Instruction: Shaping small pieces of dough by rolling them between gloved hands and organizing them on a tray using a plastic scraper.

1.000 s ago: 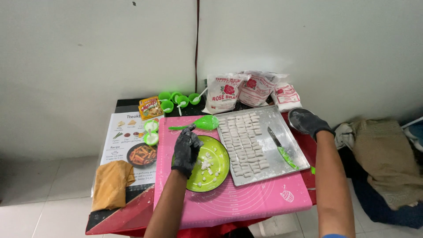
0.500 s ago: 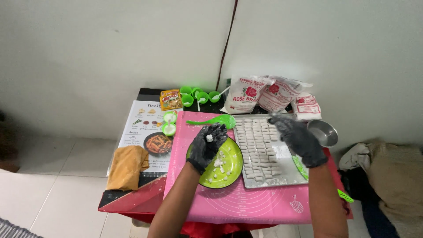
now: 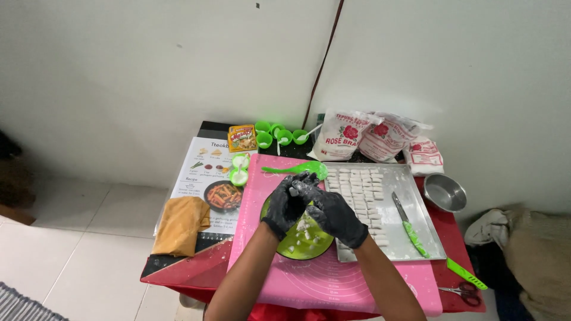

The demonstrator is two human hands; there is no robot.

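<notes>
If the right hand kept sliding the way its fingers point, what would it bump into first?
The right hand points up and left, and its fingertips already meet the left hand above the green plate. So the left hand comes first. Beyond it, probably the small green cups, though depth is unclear.

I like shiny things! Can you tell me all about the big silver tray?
The silver tray is a flat, shiny rectangle with a low rim, metal by its look. It lies level on the pink mat, right of the green plate. Rows of small white dough pieces cover its left side, and a green-handled knife rests on it.
</notes>
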